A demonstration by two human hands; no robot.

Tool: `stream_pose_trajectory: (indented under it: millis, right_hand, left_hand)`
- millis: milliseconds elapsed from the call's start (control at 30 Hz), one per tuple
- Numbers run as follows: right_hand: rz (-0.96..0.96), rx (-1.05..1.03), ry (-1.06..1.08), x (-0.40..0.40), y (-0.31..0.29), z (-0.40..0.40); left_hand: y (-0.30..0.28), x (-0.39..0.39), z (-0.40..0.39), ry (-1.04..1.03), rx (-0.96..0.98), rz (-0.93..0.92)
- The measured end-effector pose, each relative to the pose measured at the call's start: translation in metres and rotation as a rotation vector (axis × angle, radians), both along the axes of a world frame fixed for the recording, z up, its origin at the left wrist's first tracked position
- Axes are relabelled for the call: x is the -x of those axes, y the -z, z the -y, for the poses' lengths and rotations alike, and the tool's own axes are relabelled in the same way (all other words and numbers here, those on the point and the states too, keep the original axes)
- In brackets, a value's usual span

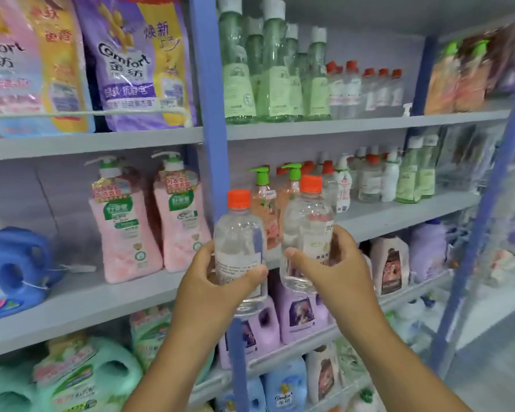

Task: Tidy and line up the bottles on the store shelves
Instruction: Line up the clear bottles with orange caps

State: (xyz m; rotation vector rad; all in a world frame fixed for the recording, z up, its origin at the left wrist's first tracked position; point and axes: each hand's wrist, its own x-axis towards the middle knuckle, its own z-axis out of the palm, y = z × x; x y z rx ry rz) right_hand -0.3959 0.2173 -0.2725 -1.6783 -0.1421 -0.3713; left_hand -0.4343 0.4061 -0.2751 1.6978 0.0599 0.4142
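Two clear bottles with orange caps are held upright in front of a grey store shelf point(399, 215), one in each hand. The left bottle point(240, 233) is gripped low on its body by the left hand point(217, 281), the thumb laid across the white label and the fingers wrapped behind; the right bottle point(308, 227) is gripped by the right hand point(330, 263), thumb in front and fingers curled round the far side. The two bottles are raised side by side, close but apart, just before a blue upright post point(208, 114) — and level with the middle shelf. Behind them, two peach pump bottles point(263, 203) with green heads are seen standing at the shelf's left end, with more orange-capped bottles point(369, 179) farther along. On the shelf above, tall green bottles point(277, 84) are ranged in a cluster — pink pump bottles point(149, 221) are shown in the bay to the left.
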Motion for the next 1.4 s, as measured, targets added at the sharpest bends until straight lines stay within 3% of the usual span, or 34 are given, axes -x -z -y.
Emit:
stream_pose_trajectory:
  millis: [300,467,700,1033,1233,1400]
  right_hand:
    - [0.152,0.028,-0.069,-0.098,-0.067,0.187]
    - [0.265,0.109,-0.09,-0.166,-0.144,0.281]
    - [0.418,0.145,-0.066,-0.277,-0.244,0.364]
    - [0.291,0.358,0.036,-0.426,-0.249,0.393]
    - [0.202,0.368,-0.107,-0.47,-0.254,0.392]
    - [0.111,0.524,-0.16,-0.497,-0.257,0.391]
  left_hand:
    - [-0.077,-0.091,0.173,-0.038,0.018,0.219]
    - [-0.156,-0.147,0.259,-0.04,0.005,0.329]
    - [-0.247,-0.259,0.327,-0.034,-0.156,0.394]
    - [-0.267,-0.422,0.368,0.008,-0.24,0.198]
    - [-0.262,-0.461,0.38,-0.046,-0.322,0.064]
    - [-0.262,-0.469,0.395,-0.154,-0.503,0.042]
